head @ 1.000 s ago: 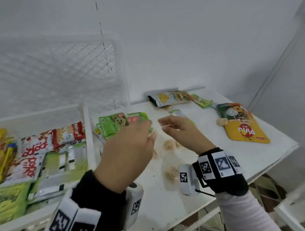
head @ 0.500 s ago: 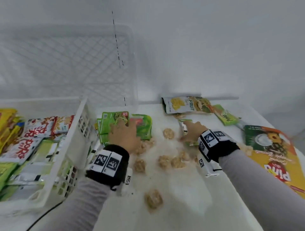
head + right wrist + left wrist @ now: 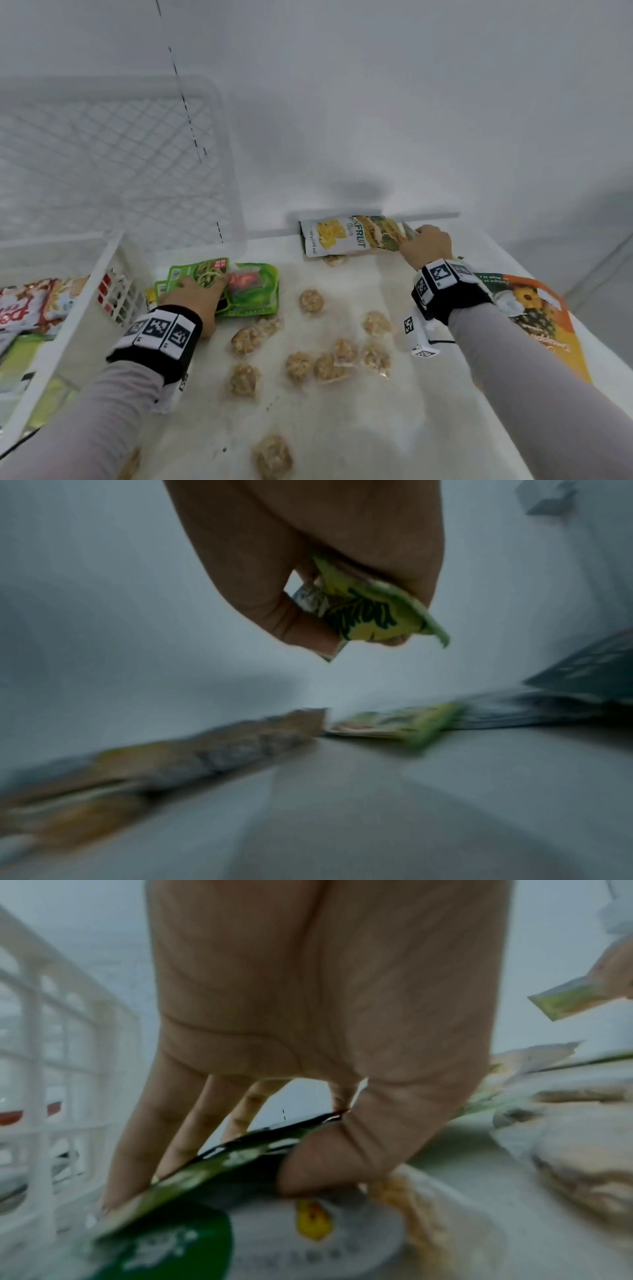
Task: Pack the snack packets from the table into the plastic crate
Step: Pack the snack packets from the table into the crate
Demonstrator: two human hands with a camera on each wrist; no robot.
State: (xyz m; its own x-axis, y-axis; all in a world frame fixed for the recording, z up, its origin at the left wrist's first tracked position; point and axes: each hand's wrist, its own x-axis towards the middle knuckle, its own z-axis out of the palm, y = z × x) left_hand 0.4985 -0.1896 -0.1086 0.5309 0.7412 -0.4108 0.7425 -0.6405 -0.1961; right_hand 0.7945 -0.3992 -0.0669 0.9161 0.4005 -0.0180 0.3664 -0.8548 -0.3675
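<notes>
Wrapped cookies (image 3: 310, 366) crowd the table (image 3: 387, 428) between my arms. The crate wall (image 3: 85, 301) stands just left of my left hand (image 3: 198, 298); bare tabletop lies nearest me.

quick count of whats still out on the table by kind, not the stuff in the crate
Round clear-wrapped snacks: about 12, some overlap
Green packets, gripped by the left hand: at least 2, stacked
Fruit chips pouch: 1
Orange pouch: 1
Small yellow-green sachets: 2, the held sachet in the right hand and the flat sachet
Total: about 18
</notes>
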